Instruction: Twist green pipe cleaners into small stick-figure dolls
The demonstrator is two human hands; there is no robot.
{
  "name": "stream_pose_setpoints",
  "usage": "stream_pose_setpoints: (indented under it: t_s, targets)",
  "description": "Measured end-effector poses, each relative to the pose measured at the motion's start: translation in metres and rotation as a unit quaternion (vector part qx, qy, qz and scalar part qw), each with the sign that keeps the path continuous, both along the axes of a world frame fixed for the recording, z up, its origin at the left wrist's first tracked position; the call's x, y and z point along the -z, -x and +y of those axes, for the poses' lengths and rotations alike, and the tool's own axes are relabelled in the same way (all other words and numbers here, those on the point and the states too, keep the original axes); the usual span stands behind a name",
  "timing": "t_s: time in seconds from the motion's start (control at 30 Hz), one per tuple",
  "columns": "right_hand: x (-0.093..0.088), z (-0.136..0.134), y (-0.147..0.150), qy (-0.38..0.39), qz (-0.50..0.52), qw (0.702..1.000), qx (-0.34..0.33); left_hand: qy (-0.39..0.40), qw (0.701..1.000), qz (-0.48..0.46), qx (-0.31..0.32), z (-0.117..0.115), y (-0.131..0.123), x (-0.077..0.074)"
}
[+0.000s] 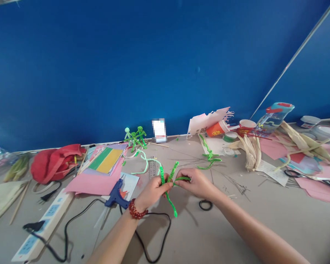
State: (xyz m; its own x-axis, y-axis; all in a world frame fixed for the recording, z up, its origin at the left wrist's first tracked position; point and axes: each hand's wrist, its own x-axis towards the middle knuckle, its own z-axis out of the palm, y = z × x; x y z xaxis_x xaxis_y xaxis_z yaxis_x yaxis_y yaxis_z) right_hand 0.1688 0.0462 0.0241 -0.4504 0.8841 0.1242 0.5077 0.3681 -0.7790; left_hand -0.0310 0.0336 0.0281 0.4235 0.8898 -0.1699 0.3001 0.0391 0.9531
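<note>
Craft work at a grey counter (264,220) against a blue wall. The person's left hand (154,190), with a red bead bracelet (137,211) at the wrist, and right hand (196,183) meet just above the counter's middle. Both hands are closed in a narrow pinch on a green pipe cleaner (172,205), whose twisted ends stick up between the fingers while one tail hangs down to the counter.

Containers stand along the far edge, to the right:
- An orange paper cup (217,129) lies on its side, its inside not visible.
- A red paper cup (246,126) stands upright beside it, contents hidden by the rim.
- A clear bottle (273,117) with a teal-and-red cap leans over; what it holds cannot be made out.
- A white lidded tub (308,121) stands shut.

Dry corn husks (250,148) lie loose before the cups. To the left of the hands are a blue glue gun (116,194), a white power strip (44,227) and stacked coloured paper (106,160). Small green pipe-cleaner figures (134,137) stand by the wall.
</note>
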Motion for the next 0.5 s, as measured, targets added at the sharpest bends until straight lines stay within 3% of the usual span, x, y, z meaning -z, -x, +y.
stream_pose_setpoints:
  t_s: [0.13, 0.23, 0.37, 0.5]
  targets:
    - [0.002, 0.001, 0.005, 0.017, -0.034, 0.999, 0.009, -0.003, 1.000, 0.012, 0.027, 0.002, 0.002, 0.007]
    - [0.000, -0.003, 0.010, -0.027, -0.051, 0.998, 0.012, 0.036, 0.999, -0.019, 0.014, 0.003, 0.001, 0.011]
    - [-0.001, -0.009, 0.014, -0.152, -0.037, 0.987, -0.033, 0.109, 0.991, -0.074, -0.013, 0.002, 0.000, 0.013]
    - [0.002, -0.012, 0.017, -0.331, -0.101, 0.938, -0.031, 0.169, 0.975, -0.116, -0.089, 0.002, -0.001, 0.016]
